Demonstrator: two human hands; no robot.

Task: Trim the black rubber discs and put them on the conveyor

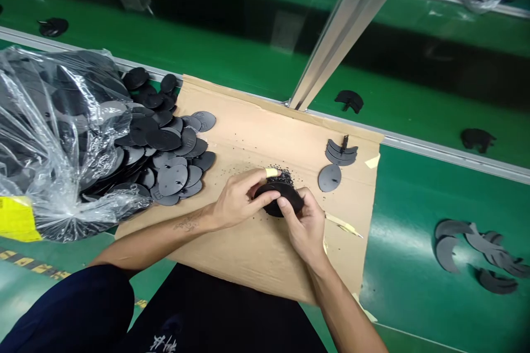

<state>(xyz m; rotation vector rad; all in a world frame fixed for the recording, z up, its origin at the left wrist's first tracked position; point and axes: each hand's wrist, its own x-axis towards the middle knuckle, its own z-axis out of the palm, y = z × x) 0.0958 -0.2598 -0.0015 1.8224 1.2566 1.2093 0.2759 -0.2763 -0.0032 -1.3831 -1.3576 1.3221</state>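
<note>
Both hands grip a black oval disc [278,198] over a sheet of cardboard [232,253]. My left hand [238,198] has its thumb on the disc's face, with yellow tape round one finger. On the other side, my right hand [306,223] curls its fingers behind the disc, thumb on the front edge. Small black crumbs [285,176] lie heaped just beyond the disc. A thin pointed tool with a yellowish handle [343,224] rests beside my right hand. Farther right lie a grey oval disc [330,177] and some curved dark pieces [342,152].
A pile of dark oval discs [174,176] spreads at the left beside a large clear plastic bag [62,121] of similar discs. Several curved pieces [480,248] lie on the green surface at right. A metal post [351,27] rises behind the cardboard.
</note>
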